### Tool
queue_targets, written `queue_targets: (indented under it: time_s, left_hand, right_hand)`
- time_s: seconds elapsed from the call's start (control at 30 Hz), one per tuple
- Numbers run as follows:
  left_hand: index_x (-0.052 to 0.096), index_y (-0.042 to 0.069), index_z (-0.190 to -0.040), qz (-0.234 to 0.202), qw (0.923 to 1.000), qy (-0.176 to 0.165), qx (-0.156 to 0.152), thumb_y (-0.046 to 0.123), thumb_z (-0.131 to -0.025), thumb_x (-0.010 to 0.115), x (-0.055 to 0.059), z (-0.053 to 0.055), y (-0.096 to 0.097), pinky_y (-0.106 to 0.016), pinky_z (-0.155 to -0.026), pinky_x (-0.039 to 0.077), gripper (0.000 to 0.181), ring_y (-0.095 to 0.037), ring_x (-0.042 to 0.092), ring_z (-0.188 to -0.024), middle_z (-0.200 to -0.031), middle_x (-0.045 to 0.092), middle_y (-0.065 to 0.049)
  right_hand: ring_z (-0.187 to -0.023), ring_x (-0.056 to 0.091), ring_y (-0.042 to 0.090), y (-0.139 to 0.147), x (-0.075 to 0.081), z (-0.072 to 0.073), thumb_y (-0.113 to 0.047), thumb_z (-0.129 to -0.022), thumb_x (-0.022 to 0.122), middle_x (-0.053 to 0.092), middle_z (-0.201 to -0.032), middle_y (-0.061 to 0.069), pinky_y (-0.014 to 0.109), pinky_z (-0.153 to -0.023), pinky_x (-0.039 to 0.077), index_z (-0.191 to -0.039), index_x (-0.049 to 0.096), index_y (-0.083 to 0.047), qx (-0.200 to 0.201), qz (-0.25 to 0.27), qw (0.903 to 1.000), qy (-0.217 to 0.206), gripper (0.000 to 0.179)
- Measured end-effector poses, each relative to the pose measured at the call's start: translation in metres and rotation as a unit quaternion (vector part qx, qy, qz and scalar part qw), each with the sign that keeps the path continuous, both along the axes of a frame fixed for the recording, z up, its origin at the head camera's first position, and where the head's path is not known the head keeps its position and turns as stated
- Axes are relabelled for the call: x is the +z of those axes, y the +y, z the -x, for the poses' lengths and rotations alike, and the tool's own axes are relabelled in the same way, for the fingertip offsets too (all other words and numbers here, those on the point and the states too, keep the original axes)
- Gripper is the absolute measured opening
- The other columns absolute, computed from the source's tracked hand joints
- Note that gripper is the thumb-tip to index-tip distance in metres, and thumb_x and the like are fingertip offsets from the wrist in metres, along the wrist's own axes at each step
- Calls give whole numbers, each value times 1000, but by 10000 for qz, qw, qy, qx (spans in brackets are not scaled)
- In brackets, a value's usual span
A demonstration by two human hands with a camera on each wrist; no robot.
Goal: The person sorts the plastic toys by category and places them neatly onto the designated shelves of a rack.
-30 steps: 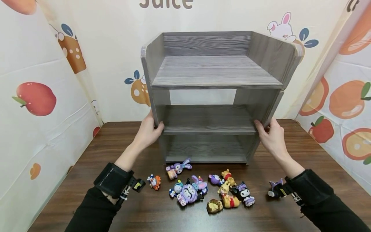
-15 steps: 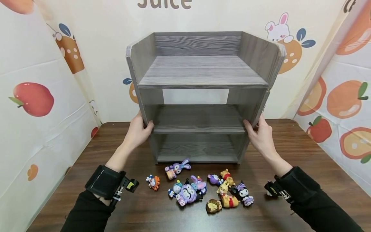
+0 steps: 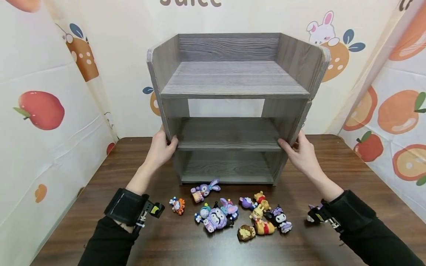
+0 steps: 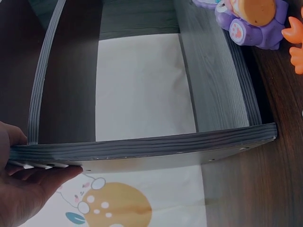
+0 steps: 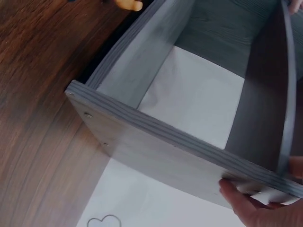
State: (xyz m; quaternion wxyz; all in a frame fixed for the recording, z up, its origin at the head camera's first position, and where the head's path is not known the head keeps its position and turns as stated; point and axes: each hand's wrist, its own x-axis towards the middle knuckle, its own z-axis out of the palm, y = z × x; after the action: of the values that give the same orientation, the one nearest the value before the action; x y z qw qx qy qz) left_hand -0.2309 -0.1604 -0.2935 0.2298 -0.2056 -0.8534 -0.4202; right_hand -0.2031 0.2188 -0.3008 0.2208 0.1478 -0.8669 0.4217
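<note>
A grey wood-grain shelf rack [image 3: 229,133] with three tiers stands upright on the brown table. My left hand [image 3: 159,150] grips its left side panel, thumb on the front edge near the middle shelf board. On the opposite panel my right hand [image 3: 302,153] holds on at about the same height, thumb in front. In the left wrist view, fingers [image 4: 57,178] lie against the outer face of the panel. The right wrist view likewise shows a fingertip [image 5: 229,189] on the outside of the panel.
Small toy figures lie before the rack: a purple rabbit [image 3: 205,189], an orange figure [image 3: 178,205], a purple cluster [image 3: 216,218], a yellow-and-red group [image 3: 263,221] and a brown one [image 3: 246,232]. Another toy [image 3: 311,218] is partly behind the right wrist camera. Fruit-print cloth [image 3: 129,74] surrounds the table.
The rack has moved left along the table, both hands keeping their grip on its sides. In the last half second it has hardly moved. The toys stay in place.
</note>
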Motion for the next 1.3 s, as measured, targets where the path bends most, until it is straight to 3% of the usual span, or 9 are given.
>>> queue_targets:
  time_s: [0.2,0.4,0.5,0.63,0.77,0.93,1.13,1.3]
  left_hand:
    - [40,-10,-114,18,10000,-78,12,-2,-82,43,0,1,3,-31,-49,40,33,-25,51,-60,-90,55,-23]
    - [41,-10,-113,-36,10000,-78,41,-2,-83,43,0,2,3,-32,-49,39,32,-25,50,-60,-90,53,-22]
    - [41,-9,-113,-47,10000,-54,48,-2,-82,43,0,1,3,-32,-48,39,31,-24,50,-59,-89,54,-22]
    - [42,-10,-112,-52,10000,-25,55,-2,-82,42,-1,1,3,-29,-47,39,31,-22,48,-57,-84,54,-20]
    - [43,-9,-112,-85,9999,17,87,-2,-82,42,-2,1,2,-27,-46,38,30,-21,48,-57,-83,53,-19]
    - [44,-10,-109,-100,9999,29,136,-2,-82,43,-2,0,2,-31,-48,40,28,-23,49,-60,-85,54,-20]
    - [43,-10,-110,-99,9998,19,158,-2,-81,44,-2,0,2,-33,-50,41,29,-26,51,-64,-91,54,-23]
    - [44,-10,-108,-112,9998,52,181,-2,-81,44,-2,0,3,-33,-51,41,28,-26,51,-64,-89,55,-23]
  right_hand:
    - [-103,48,42,2,1,-15,-15,-87,55,43,-120,28,50,-75,44,-135,24,0,251,-299,9989,-256,59]
    - [-99,52,43,6,0,-36,-14,-86,58,43,-122,29,47,-71,46,-136,26,-1,217,-576,9975,-342,61]
    - [-94,56,36,7,-2,-48,-14,-85,59,46,-120,27,30,-68,49,-134,28,0,101,-677,9972,-299,60]
    - [-88,58,17,3,-5,-63,-9,-82,62,52,-114,21,11,-64,43,-129,37,0,18,-658,9978,-59,54]
    - [-83,56,5,-7,-12,-73,-2,-78,65,58,-102,13,14,-64,45,-118,48,0,233,-588,9978,177,43]
    - [-71,56,5,-22,-27,-78,-2,-75,67,61,-83,0,21,-59,47,-101,58,-3,606,-958,9934,196,27]
    - [-59,50,-1,-35,-46,-81,-8,-76,67,56,-70,-10,19,-51,44,-88,60,-5,1098,-1503,9822,-236,14]
    - [-53,44,-2,-43,-55,-82,-12,-77,67,50,-64,-10,19,-47,40,-86,59,-2,1258,-1890,9720,-600,16]
